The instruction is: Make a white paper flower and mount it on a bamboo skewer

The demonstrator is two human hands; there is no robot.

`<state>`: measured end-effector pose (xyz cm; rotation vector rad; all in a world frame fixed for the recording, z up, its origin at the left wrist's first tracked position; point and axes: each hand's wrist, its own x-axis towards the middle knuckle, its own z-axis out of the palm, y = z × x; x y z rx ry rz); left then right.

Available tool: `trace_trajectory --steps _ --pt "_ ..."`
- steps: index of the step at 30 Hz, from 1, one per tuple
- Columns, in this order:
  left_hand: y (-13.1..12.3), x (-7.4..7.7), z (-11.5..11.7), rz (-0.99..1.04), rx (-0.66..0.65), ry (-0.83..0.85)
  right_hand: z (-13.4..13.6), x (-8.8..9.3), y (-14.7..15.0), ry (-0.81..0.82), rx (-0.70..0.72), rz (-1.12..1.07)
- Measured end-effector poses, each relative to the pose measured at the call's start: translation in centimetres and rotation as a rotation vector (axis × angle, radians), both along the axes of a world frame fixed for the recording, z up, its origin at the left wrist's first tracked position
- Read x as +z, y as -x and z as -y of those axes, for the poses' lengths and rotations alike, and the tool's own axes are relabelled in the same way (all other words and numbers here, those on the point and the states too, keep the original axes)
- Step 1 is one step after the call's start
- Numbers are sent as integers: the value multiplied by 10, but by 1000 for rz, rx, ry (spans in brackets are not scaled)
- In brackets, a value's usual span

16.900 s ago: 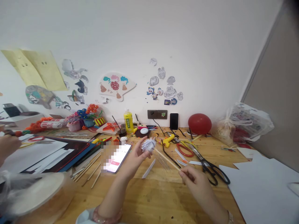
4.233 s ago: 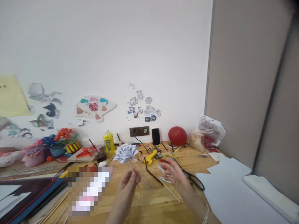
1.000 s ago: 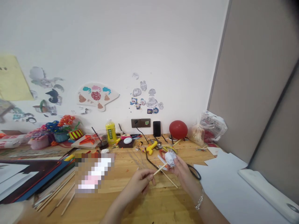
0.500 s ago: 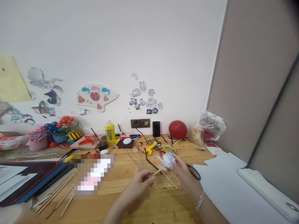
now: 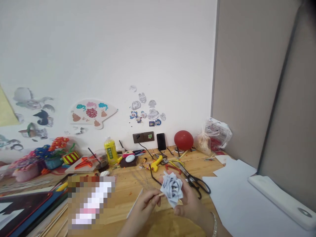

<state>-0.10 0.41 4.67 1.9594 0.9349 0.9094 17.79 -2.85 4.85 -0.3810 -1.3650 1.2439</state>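
A paper rose (image 5: 172, 189), white to pale blue with layered folded petals, sits over the table with its open side facing me. My right hand (image 5: 190, 201) cups it from the right, thumb below and fingers behind it. A thin wooden stick (image 5: 161, 195) meets the rose's left side, pinched between the thumb and fingers of my left hand (image 5: 147, 201). Most of the stick is hidden by my fingers and the petals. Black-handled scissors (image 5: 200, 183) lie just beyond my right hand.
A yellow glue gun (image 5: 156, 164) lies behind the rose. White paper sheets (image 5: 229, 204) and a long white device (image 5: 278, 202) are at right. Farther back are a red balloon (image 5: 183, 140), a phone (image 5: 161, 142) and a yellow bottle (image 5: 110, 151). Wooden sticks (image 5: 55, 219) lie at left.
The paper rose has turned so its petals face me and has come lower and nearer. My right hand has moved round its side. The camera view has shifted, uncovering the scissors.
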Motion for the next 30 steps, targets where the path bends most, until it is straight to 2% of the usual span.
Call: trace_trajectory --steps 4,11,16,21,30 --pt "-1 -2 2 -9 -52 46 8 6 -1 4 -37 -5" --pt "0 4 6 32 -149 169 12 9 -4 16 -86 21" --pt "1 0 7 107 -195 287 12 7 -4 24 -45 11" --pt "1 -6 2 186 -189 295 16 9 -2 22 -12 27" --pt "4 -7 1 115 -176 246 16 4 -4 24 15 63"
